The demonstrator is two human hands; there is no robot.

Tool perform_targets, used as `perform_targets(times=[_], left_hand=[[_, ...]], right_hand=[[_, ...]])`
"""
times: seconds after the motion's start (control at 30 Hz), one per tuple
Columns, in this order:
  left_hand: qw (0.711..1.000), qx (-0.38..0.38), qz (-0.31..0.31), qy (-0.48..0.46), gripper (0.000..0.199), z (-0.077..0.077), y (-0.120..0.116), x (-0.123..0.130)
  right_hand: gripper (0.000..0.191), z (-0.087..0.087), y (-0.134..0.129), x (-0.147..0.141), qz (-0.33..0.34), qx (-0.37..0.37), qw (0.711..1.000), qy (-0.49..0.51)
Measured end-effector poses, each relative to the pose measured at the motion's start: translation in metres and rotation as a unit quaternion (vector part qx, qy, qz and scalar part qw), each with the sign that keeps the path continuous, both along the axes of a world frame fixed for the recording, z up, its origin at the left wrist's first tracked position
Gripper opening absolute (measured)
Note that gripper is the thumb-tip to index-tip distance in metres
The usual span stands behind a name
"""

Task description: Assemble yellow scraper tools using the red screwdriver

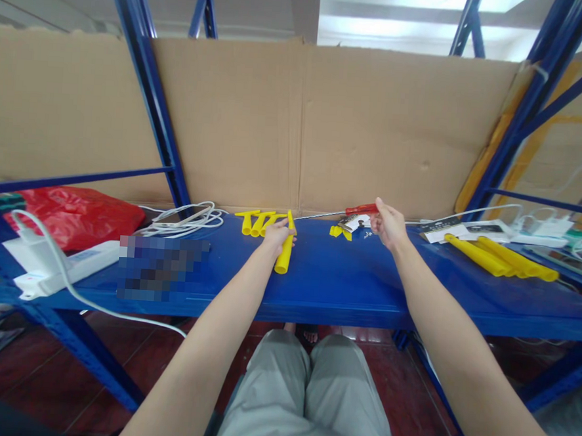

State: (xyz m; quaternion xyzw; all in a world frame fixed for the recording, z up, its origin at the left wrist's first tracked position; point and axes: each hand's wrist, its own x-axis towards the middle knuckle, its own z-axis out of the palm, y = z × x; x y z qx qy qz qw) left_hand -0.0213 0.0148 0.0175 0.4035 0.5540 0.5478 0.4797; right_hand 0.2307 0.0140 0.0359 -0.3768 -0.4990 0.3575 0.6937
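My left hand [277, 235] is closed on a yellow tube-shaped part [283, 256] with a crosspiece at its far end. In my right hand [388, 222] is a red-handled screwdriver [359, 209]; its long metal shaft points left and reaches the top of that yellow part. Just left of my left hand, several similar yellow parts [256, 226] lie side by side. Small yellow pieces [341, 231] and an opened packet [358, 223] with tiny dark and metallic bits lie below the screwdriver.
On the blue shelf [336, 280], several yellow tubes [503, 258] lie at the right beside papers and a white charger [549, 226]. At the left are a red plastic bag [81, 217], a white power strip [78, 264] and coiled white cables [187, 221]. Cardboard [375, 131] stands behind.
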Motion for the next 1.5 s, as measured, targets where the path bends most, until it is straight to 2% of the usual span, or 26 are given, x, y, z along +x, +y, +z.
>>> perform_targets(times=[0.37, 0.6, 0.7, 0.9, 1.03, 1.37, 1.5], left_hand=[[1.000, 0.000, -0.013, 0.009, 0.063, 0.002, -0.002, 0.000], [1.000, 0.002, -0.001, 0.008, 0.062, 0.000, 0.000, 0.000], [1.000, 0.004, 0.009, 0.011, 0.062, 0.000, 0.000, 0.000], [1.000, 0.007, 0.007, 0.019, 0.062, 0.001, -0.003, 0.001], [0.999, 0.004, -0.008, 0.036, 0.064, 0.003, -0.005, 0.001], [0.998, 0.009, -0.017, 0.057, 0.062, 0.003, -0.006, 0.003], [0.998, 0.008, -0.012, 0.062, 0.060, 0.003, -0.006, 0.004]], right_hand=[[0.040, -0.007, 0.008, 0.002, -0.016, 0.018, 1.000, 0.013], [0.027, -0.004, 0.005, 0.003, 0.060, -0.009, 0.997, 0.038], [0.022, -0.003, 0.003, 0.002, 0.074, -0.008, 0.997, 0.031], [0.037, -0.004, 0.003, 0.002, 0.024, -0.023, 0.999, 0.004], [0.038, -0.005, 0.005, 0.004, -0.012, -0.034, 0.999, 0.008], [0.037, -0.010, 0.015, 0.007, -0.039, -0.008, 0.999, 0.008], [0.038, -0.010, 0.014, 0.008, -0.008, 0.007, 1.000, 0.013]])
